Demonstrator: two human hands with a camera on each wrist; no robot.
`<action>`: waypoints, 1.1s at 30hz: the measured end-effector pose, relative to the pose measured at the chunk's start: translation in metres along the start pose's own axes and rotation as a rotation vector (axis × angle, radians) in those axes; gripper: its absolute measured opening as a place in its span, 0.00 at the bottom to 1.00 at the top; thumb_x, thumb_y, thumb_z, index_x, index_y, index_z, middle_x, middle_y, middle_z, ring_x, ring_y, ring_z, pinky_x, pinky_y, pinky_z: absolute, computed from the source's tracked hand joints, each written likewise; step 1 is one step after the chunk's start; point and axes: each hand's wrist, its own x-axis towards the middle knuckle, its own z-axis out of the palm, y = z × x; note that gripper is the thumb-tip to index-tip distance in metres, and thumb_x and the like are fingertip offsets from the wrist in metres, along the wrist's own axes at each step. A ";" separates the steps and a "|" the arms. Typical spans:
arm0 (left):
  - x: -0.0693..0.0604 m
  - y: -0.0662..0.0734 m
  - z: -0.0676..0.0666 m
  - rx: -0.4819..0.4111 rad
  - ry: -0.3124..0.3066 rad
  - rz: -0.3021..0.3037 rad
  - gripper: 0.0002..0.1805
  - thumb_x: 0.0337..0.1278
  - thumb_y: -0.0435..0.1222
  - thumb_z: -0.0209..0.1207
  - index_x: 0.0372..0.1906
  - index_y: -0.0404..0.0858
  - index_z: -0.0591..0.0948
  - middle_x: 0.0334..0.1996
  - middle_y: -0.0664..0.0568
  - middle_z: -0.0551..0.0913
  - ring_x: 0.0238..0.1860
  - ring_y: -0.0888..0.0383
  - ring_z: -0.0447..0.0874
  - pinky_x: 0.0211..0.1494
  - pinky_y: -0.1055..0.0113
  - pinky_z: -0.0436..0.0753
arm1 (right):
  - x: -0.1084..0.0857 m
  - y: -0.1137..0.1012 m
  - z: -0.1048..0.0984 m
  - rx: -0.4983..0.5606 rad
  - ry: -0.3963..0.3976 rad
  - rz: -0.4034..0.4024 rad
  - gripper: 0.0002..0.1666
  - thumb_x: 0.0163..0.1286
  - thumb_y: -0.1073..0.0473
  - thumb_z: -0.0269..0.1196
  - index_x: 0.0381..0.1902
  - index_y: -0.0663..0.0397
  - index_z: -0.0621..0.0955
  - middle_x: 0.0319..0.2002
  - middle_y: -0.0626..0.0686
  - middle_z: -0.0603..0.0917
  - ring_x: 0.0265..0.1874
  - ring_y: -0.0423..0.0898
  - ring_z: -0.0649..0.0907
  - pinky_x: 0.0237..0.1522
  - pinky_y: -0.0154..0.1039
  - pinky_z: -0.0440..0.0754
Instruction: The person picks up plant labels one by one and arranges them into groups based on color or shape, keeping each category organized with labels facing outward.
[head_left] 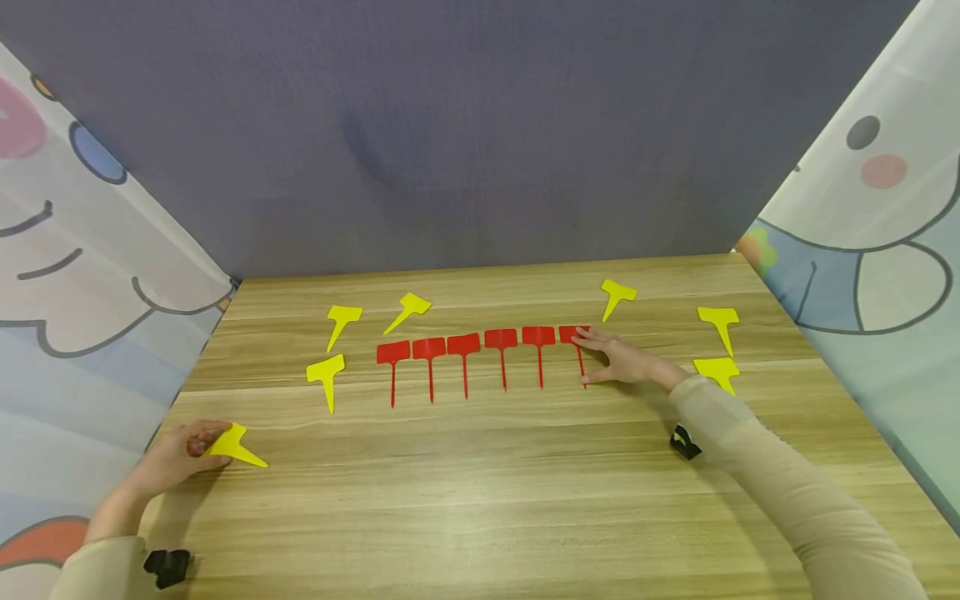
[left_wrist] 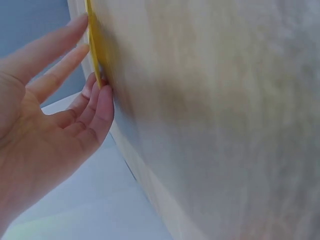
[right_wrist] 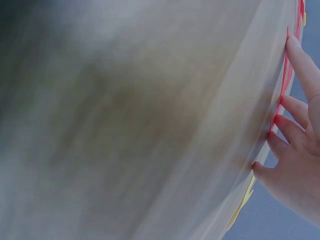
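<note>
My left hand (head_left: 176,454) pinches the wide head of a yellow T-shaped plant label (head_left: 234,446) at the table's left side. In the left wrist view that yellow label (left_wrist: 95,45) appears edge-on at the fingertips. Several red T-shaped plant labels stand in a row across the middle, heads away from me and stems towards me, among them a red label (head_left: 502,338) near the centre. On the row's rightmost red label (head_left: 573,334), the fingers of my right hand (head_left: 618,360) touch the head while the thumb is by the stem's tip. The right wrist view shows the extended fingers (right_wrist: 292,131) against the red edge.
More yellow labels lie around the row: two at the back left (head_left: 344,321), one nearer left (head_left: 327,379), one at the back right (head_left: 618,296) and two at the far right (head_left: 718,325), the nearer partly behind the right sleeve. A dark wall (head_left: 480,150) borders the wooden table (head_left: 480,500).
</note>
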 end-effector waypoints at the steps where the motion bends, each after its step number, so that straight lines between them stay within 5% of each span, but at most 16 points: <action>1: 0.000 0.000 0.000 -0.005 -0.002 0.001 0.23 0.35 0.25 0.66 0.41 0.18 0.72 0.32 0.33 0.77 0.28 0.74 0.67 0.24 0.73 0.69 | 0.000 0.000 0.000 0.003 0.000 0.001 0.46 0.54 0.52 0.65 0.64 0.65 0.57 0.66 0.64 0.49 0.64 0.63 0.47 0.59 0.64 0.42; 8: 0.000 -0.001 0.000 -0.004 -0.009 -0.047 0.21 0.39 0.26 0.64 0.41 0.18 0.73 0.32 0.35 0.77 0.28 0.75 0.67 0.24 0.73 0.70 | 0.000 0.001 0.000 0.018 -0.003 0.004 0.46 0.54 0.52 0.65 0.64 0.65 0.57 0.67 0.64 0.48 0.64 0.63 0.46 0.59 0.64 0.41; 18: 0.000 0.003 -0.002 0.028 -0.005 -0.184 0.23 0.41 0.29 0.64 0.45 0.20 0.72 0.30 0.41 0.75 0.22 0.64 0.66 0.20 0.71 0.69 | 0.001 0.002 0.001 0.011 0.004 -0.002 0.47 0.54 0.52 0.65 0.64 0.65 0.57 0.66 0.64 0.49 0.64 0.63 0.47 0.60 0.64 0.42; 23: 0.001 0.001 -0.003 0.043 -0.014 -0.206 0.23 0.41 0.30 0.64 0.44 0.21 0.73 0.29 0.42 0.76 0.24 0.69 0.68 0.23 0.72 0.72 | 0.001 0.003 0.001 0.011 0.005 -0.004 0.47 0.54 0.52 0.65 0.64 0.65 0.57 0.66 0.64 0.49 0.64 0.64 0.47 0.59 0.64 0.42; 33: -0.003 -0.005 -0.005 -0.140 -0.080 -0.292 0.23 0.52 0.32 0.57 0.48 0.17 0.68 0.31 0.46 0.75 0.27 0.73 0.69 0.26 0.72 0.76 | 0.001 0.002 0.001 0.005 0.002 0.001 0.47 0.54 0.52 0.65 0.64 0.65 0.57 0.66 0.64 0.49 0.64 0.64 0.47 0.59 0.64 0.42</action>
